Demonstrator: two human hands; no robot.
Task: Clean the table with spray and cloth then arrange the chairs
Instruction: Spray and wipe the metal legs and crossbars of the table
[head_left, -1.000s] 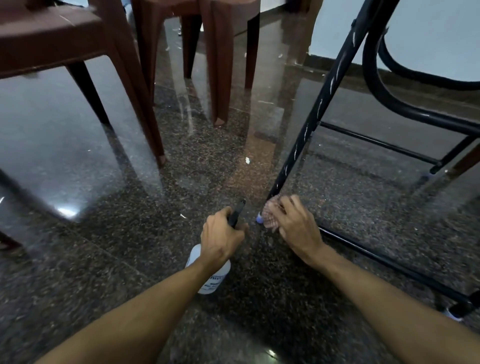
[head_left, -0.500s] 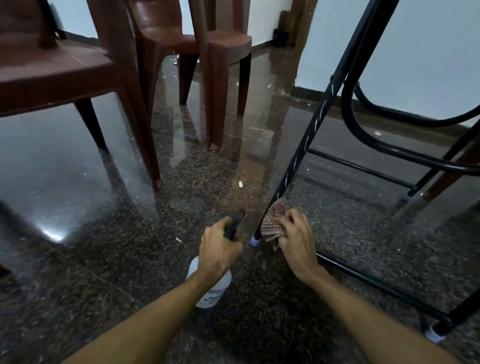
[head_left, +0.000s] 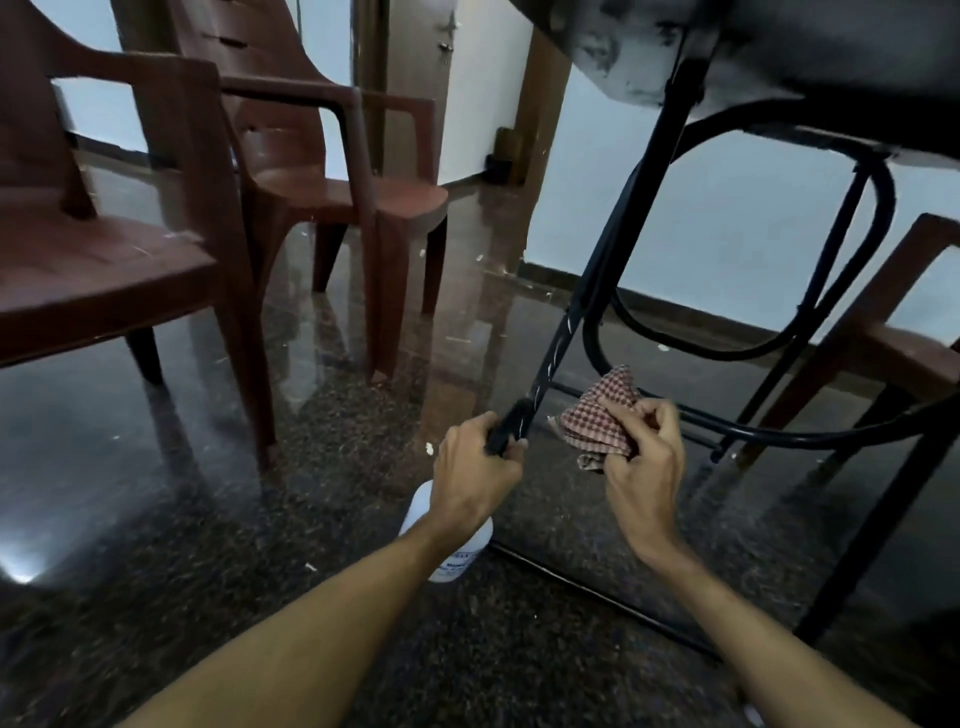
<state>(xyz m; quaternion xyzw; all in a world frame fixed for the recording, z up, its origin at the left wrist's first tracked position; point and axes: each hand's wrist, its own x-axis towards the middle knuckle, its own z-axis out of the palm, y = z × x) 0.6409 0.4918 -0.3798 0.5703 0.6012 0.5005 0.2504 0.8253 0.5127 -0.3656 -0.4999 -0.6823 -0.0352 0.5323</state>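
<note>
I am low down beside the table, whose underside (head_left: 779, 47) fills the top right. Its black metal leg (head_left: 613, 249) slants down toward my hands. My left hand (head_left: 475, 480) grips a white spray bottle (head_left: 457, 551) by its black trigger head, which sits right against the leg. Just right of the leg, my right hand (head_left: 644, 467) holds a bunched red-and-white checked cloth (head_left: 597, 415), lifted off the floor. Two brown plastic armchairs (head_left: 119, 260) (head_left: 332, 176) stand at the left.
The table's black frame has a curved loop brace (head_left: 737, 348) and a low floor rail (head_left: 597, 587) running right of my arms. A third brown chair (head_left: 893, 332) stands behind the frame at right. The dark polished granite floor (head_left: 208, 519) is speckled with small white bits.
My view has tilted upward, so the table's underside and chair seats now show. My right hand with the cloth has risen from the foot of the leg to beside it.
</note>
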